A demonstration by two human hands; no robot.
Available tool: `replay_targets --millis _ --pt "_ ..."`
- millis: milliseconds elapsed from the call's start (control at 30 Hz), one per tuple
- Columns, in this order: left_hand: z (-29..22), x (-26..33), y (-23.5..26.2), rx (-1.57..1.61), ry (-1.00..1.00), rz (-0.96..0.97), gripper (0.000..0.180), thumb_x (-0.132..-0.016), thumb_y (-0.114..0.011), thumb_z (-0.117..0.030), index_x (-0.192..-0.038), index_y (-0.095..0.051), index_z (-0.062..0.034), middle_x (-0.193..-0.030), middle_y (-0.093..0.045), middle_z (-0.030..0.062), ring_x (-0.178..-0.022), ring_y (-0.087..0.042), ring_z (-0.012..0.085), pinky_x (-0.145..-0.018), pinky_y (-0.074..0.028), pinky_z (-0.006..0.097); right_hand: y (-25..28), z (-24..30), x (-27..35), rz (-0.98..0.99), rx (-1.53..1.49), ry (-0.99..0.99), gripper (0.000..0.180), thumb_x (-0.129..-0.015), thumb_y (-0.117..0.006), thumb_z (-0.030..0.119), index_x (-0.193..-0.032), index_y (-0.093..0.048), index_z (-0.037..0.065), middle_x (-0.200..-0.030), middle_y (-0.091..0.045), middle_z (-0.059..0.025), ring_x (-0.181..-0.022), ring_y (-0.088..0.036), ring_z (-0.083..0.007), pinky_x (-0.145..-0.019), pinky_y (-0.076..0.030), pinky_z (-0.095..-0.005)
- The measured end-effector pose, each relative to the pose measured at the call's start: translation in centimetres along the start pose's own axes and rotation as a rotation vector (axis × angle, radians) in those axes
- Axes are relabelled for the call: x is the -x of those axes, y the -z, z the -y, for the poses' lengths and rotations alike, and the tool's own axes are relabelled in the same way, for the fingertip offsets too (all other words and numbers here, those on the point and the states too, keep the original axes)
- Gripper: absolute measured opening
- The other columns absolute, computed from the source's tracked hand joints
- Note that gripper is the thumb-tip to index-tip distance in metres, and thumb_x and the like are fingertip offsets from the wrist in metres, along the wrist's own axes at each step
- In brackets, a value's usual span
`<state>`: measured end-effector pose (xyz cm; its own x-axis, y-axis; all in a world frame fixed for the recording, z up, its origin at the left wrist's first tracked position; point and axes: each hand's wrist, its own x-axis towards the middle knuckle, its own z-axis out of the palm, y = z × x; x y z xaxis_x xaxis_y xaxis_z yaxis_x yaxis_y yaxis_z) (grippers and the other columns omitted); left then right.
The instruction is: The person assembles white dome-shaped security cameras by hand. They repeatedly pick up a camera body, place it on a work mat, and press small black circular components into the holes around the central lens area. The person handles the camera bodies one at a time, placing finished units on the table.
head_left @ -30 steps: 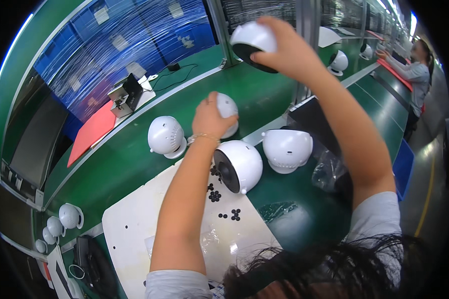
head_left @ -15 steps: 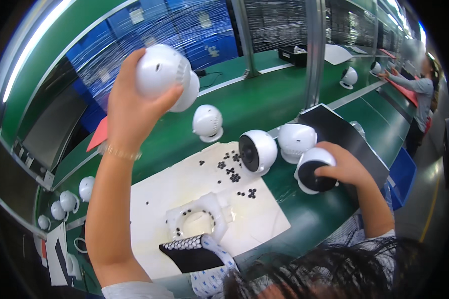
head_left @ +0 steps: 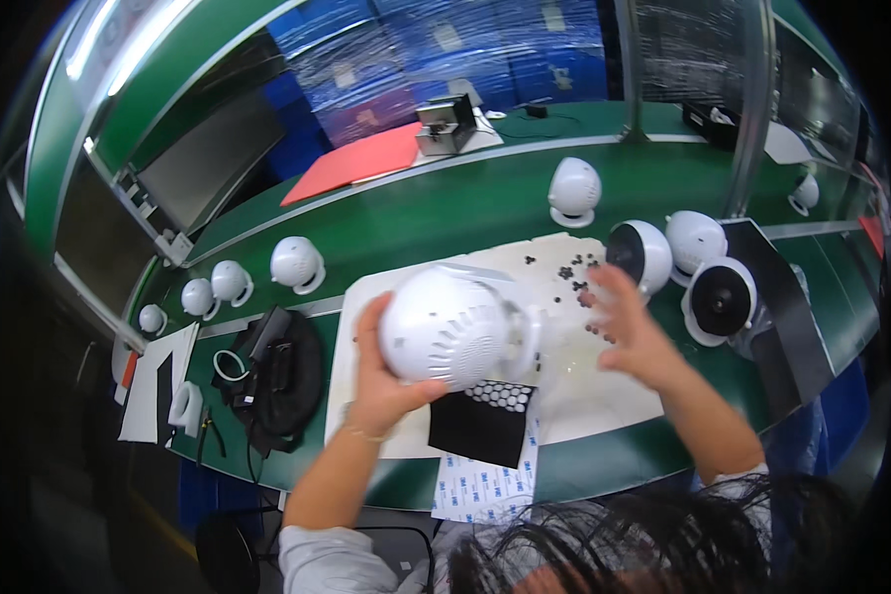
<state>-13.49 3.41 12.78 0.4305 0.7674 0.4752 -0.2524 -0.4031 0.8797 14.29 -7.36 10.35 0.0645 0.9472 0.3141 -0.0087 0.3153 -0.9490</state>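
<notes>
My left hand point(head_left: 374, 381) is closed around a white ball-shaped camera point(head_left: 441, 327), its slotted side toward me and its stand to the right. It hangs over a cream board point(head_left: 599, 421), hiding the white fixture there. My right hand point(head_left: 639, 342), slightly blurred, is open and empty above the board's right part, fingers spread. Small black round pads point(head_left: 567, 272) lie beyond it. Below the held camera is a black sheet with white dots point(head_left: 480, 426), over printed backing paper point(head_left: 485, 492). To the right stands a black-fronted camera point(head_left: 720, 300), close to two others.
Another white camera point(head_left: 575, 188) stands on the green belt point(head_left: 445, 203), and several more line its left. A black bag point(head_left: 292, 381), pliers point(head_left: 208, 436) and a white bracket point(head_left: 185, 408) lie at left. A metal post point(head_left: 755, 109) rises at right beside a black panel point(head_left: 777, 317).
My left hand has brought its camera down from the upper left to above the board. My right hand has let go of the black-fronted camera and moved left. The view has turned left.
</notes>
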Motion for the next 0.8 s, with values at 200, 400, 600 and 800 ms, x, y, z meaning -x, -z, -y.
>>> replay_targets --millis 200,400,600,800 --pt "4.9 -0.5 -1.1 -0.048 0.037 0.237 0.116 -0.052 -0.083 -0.029 -0.136 -0.007 -0.0096 -0.139 -0.018 0.0157 -0.128 -0.022 0.028 -0.103 -0.021 0.039 -5.4 -2.2 -3.4 -0.032 -0.094 0.042 0.103 -0.057 -0.078 0.025 -0.136 -0.013 0.01 -0.134 -0.026 -0.0121 -0.124 -0.027 -0.0269 -0.1 -0.026 -0.0389" --pt "5.5 0.7 5.6 -0.493 0.08 0.575 0.115 -0.048 -0.082 -0.042 -0.136 -0.018 -0.0033 -0.139 -0.024 0.0133 -0.129 -0.021 0.0277 -0.103 -0.021 0.04 -3.5 4.1 -5.2 0.162 0.863 0.43 0.072 -0.054 -0.074 0.022 -0.119 -0.046 0.011 -0.126 -0.039 -0.0153 -0.115 -0.039 -0.0319 -0.092 -0.035 -0.04" --pt "4.4 3.4 3.3 -0.611 -0.15 0.597 0.036 -0.065 -0.07 -0.013 -0.096 -0.055 -0.0036 -0.093 -0.056 0.0131 -0.088 -0.052 0.0292 -0.078 -0.041 0.036 -6.2 1.2 -7.6 0.373 0.935 0.605 0.057 -0.057 -0.071 0.022 -0.11 -0.054 0.011 -0.119 -0.047 -0.0147 -0.106 -0.045 -0.0325 -0.089 -0.037 -0.0408" --pt "1.6 4.1 2.5 -0.371 -0.281 0.516 0.025 -0.062 -0.068 -0.002 -0.085 -0.06 -0.0028 -0.071 -0.058 0.0095 -0.064 -0.055 0.0255 -0.059 -0.043 0.032 -7.4 0.2 -8.2 0.52 0.954 0.653 0.058 -0.056 -0.07 0.022 -0.111 -0.055 0.015 -0.121 -0.046 -0.0116 -0.106 -0.046 -0.0321 -0.086 -0.039 -0.0405"
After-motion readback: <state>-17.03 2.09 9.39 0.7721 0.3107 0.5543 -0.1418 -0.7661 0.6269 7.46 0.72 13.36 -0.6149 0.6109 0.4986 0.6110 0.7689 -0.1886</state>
